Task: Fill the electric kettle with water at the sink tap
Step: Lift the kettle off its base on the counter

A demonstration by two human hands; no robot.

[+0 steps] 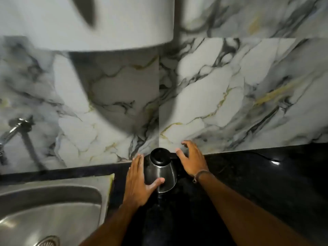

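Observation:
A steel electric kettle (164, 175) with a black lid stands upright on the black counter, close to the marble wall. Its lid is down. My left hand (137, 181) rests flat against the kettle's left side, thumb across the steel front. My right hand (190, 159) hovers by the kettle's black handle at the right, fingers spread and curled, not closed on it. The chrome tap (12, 130) juts from the wall at far left, above the steel sink (51, 206) at lower left.
The black counter (257, 183) runs to the right of the kettle. A white rounded appliance (88, 22) hangs on the wall overhead. The sink drain (48, 241) shows at the bottom edge. A cord bracelet circles my right wrist.

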